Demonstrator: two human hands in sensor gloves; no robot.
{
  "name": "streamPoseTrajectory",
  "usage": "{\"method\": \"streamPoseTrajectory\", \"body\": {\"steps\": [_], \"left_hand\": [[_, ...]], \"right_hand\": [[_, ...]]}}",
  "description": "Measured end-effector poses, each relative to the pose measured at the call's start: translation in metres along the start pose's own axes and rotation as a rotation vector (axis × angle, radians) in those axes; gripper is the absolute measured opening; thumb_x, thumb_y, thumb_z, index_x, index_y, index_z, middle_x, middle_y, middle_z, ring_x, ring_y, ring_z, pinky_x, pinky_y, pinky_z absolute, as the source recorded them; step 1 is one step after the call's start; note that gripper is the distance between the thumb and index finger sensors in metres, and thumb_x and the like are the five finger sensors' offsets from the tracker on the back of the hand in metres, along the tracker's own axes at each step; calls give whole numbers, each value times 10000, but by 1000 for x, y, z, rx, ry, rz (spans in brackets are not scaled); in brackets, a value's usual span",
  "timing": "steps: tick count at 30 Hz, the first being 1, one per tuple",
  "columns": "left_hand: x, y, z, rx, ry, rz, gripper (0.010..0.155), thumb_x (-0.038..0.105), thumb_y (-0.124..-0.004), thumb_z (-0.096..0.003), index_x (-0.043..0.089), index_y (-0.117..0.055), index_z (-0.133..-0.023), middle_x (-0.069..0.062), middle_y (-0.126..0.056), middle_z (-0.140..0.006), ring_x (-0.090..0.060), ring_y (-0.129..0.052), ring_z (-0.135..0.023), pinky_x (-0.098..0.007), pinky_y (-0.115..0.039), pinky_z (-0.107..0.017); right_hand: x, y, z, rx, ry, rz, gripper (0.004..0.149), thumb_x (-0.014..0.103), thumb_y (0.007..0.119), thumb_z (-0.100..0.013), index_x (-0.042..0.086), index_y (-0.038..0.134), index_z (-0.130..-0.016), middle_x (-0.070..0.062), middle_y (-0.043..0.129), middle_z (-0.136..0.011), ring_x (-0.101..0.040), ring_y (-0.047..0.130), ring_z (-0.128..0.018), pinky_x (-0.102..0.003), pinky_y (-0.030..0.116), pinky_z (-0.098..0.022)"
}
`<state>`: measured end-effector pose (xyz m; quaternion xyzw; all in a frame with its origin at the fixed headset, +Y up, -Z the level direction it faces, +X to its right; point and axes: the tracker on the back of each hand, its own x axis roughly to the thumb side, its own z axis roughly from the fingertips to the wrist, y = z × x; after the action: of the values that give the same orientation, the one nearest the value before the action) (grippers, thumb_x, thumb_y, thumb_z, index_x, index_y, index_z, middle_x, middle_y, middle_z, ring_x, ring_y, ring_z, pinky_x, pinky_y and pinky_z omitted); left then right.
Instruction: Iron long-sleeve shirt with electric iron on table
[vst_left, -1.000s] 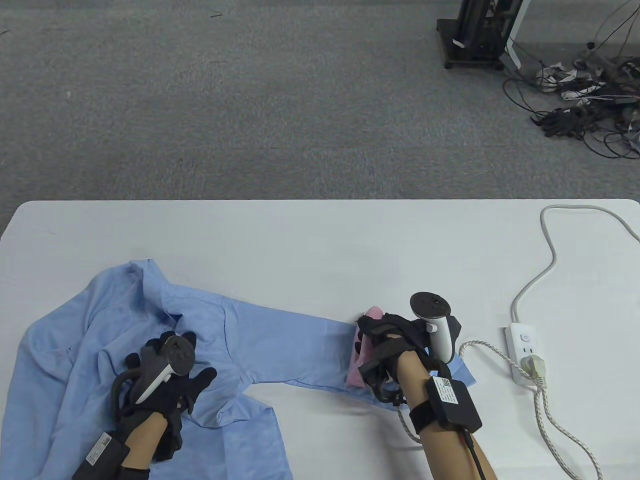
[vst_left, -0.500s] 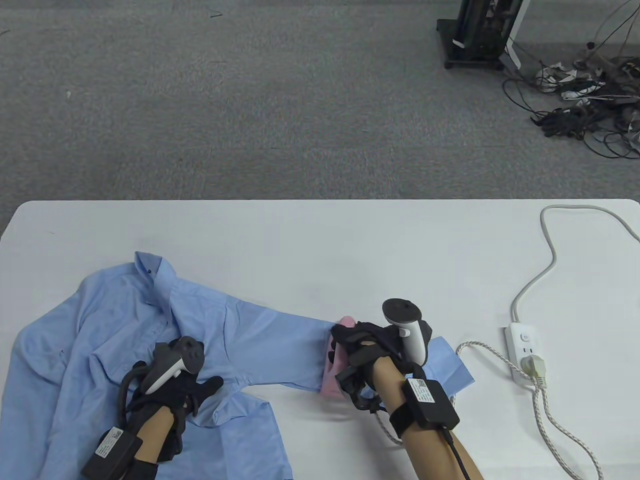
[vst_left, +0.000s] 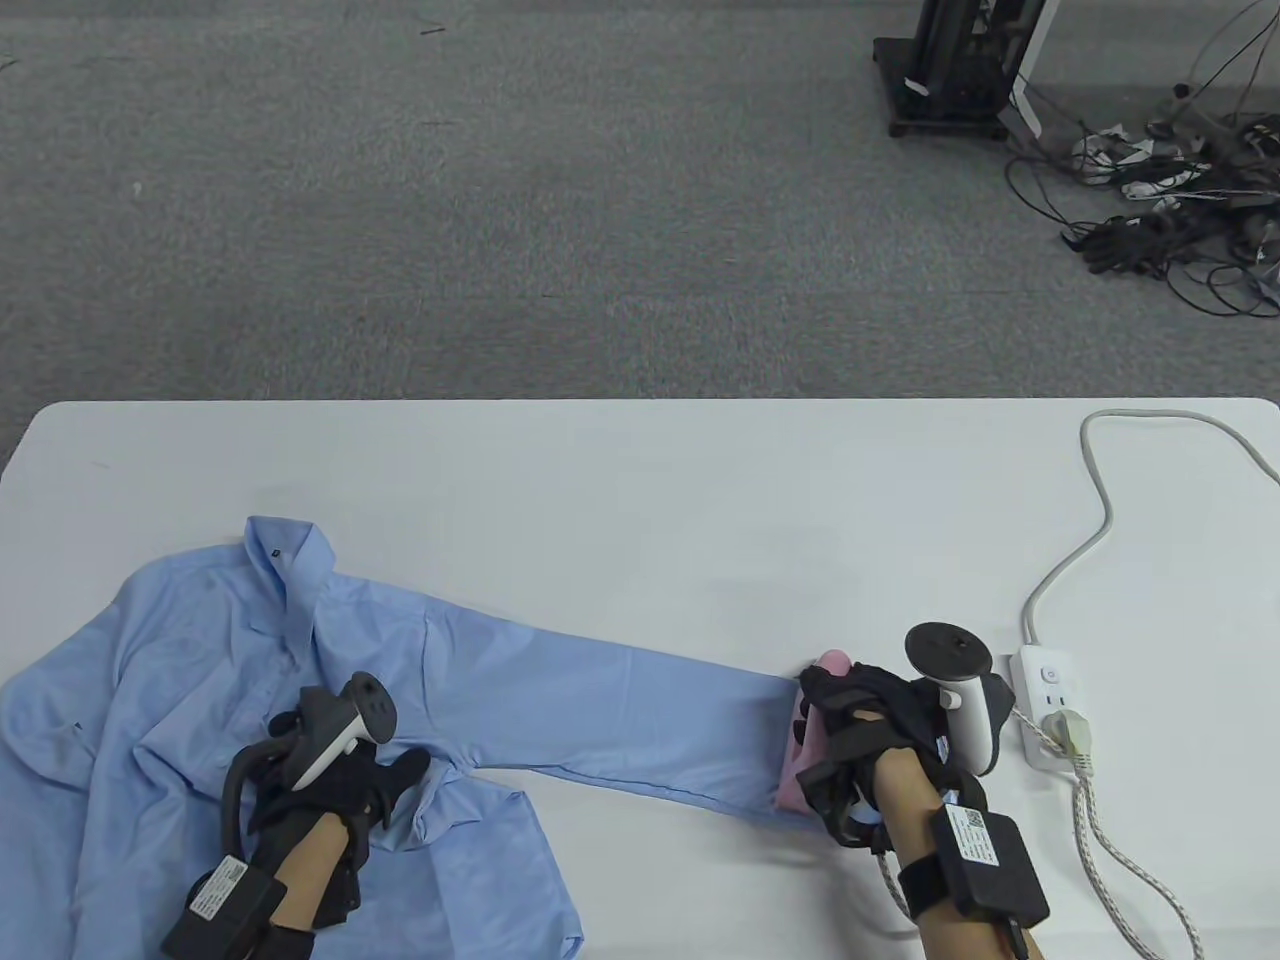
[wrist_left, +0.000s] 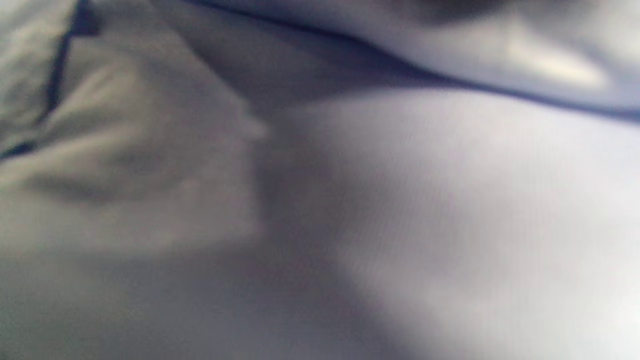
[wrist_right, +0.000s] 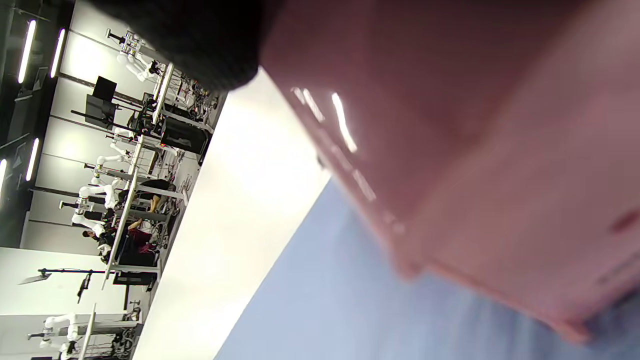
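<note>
Blue cotton covers the near-left of the white table (vst_left: 640, 480) in my table view: the long-sleeve shirt (vst_left: 200, 660) lies bunched at about 8 o'clock, collar toward 10, one sleeve (vst_left: 620, 715) stretched flat toward 4 o'clock. My left hand (vst_left: 335, 775) rests on the body of the shirt near the armpit, thumb apart from the other fingers, which look laid on the cloth rather than pinching it. My right hand (vst_left: 865, 725) is curled round the pink electric iron (vst_left: 805, 745), which sits on the cuff end of that sleeve, nose pointing roughly to 12 o'clock. Just beside it at 3 o'clock lies a white power strip (vst_left: 1045, 700) with the braided cord (vst_left: 1120, 850) plugged in. The sleeve's long axis runs from the left hand at 9 o'clock to the iron at 3, so I judge the next stroke belongs to the right hand, travelling along that axis toward the shoulder while the left anchors the cloth. My left wrist view shows only blurred pale fabric (wrist_left: 450, 225) at close range; I cannot tell the fingers from it. My right wrist view, on its side, shows the iron's pink shell (wrist_right: 490, 150) over blue sleeve cloth (wrist_right: 325, 300), a dark gloved fingertip (wrist_right: 200, 40) touching its top, the table edge beyond.
</note>
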<state>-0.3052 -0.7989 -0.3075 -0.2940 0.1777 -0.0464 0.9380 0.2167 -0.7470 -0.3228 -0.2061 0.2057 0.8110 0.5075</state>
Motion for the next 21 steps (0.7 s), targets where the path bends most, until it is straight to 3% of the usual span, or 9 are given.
{"method": "streamPoseTrajectory", "body": {"steps": [5,11,15,19,21], "left_hand": [[-3,0,1,5,11,7,912,822,-464,-271,400,-107,-997,-134,-113,-1122,-445,-219,-1078,-715,-328,-732],[-1,-1,3,19,8,-6,913,816,-451,-272,384,-107,-1000,-148,-121,-1119,-451,-226,-1076,-710,-310,-735],[-6,12,11,-41,0,51,874,786,-467,-325,397,-113,-1023,-60,-59,-1139,-385,-208,-1103,-670,-169,-746],[-15,36,35,181,-37,189,813,727,-506,-369,409,-148,-1026,-26,-69,-1141,-353,-174,-1111,-662,-157,-750],[-15,43,41,238,-88,243,781,698,-525,-389,418,-174,-1028,-17,-71,-1143,-343,-164,-1113,-663,-158,-750]], "right_hand": [[-10,-9,5,-8,24,-18,623,371,731,-444,-129,575,-781,-203,813,-636,-244,990,-443,-439,894,-323],[-28,-35,10,-39,56,-55,625,365,732,-444,-135,574,-785,-209,815,-637,-250,992,-446,-442,895,-324],[-32,-45,12,-49,59,-24,625,364,733,-445,-135,574,-787,-210,814,-637,-254,990,-446,-445,891,-325],[-33,-49,10,-53,58,-12,625,366,732,-446,-134,577,-787,-208,817,-635,-250,991,-443,-442,892,-321],[-31,-49,11,-60,61,4,625,365,733,-444,-135,579,-787,-208,818,-635,-251,994,-441,-443,894,-320]]}}
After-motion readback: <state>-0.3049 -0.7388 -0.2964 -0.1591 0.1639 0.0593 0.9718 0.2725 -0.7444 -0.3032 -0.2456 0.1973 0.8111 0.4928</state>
